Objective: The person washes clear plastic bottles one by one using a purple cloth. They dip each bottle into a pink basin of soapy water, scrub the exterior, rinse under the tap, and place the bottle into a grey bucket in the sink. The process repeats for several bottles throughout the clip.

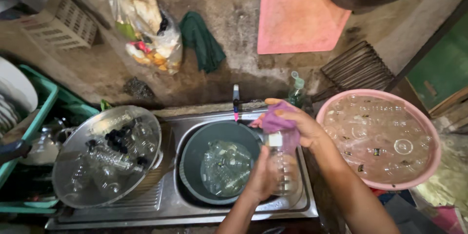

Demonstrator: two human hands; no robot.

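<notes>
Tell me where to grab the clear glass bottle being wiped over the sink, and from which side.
Grip the clear bottle around its wide lower body, coming from the left, where the left hand wraps it now. It stands roughly upright over the sink, and the right hand covers its narrow neck with a purple cloth, so the top is blocked.

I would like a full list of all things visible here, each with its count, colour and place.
glass bottle: one, clear, over the sink
cloth: one, purple, at the bottle's top
grey basin: one, in the sink, glassware inside
metal tray: one, silver, left, bottles on it
pink basin: one, right, glasses in water
sink: one, steel, centre
green towel: one, on the wall
plastic bag: one, clear, on the wall
left hand: holds the bottle
right hand: holds the cloth
</notes>
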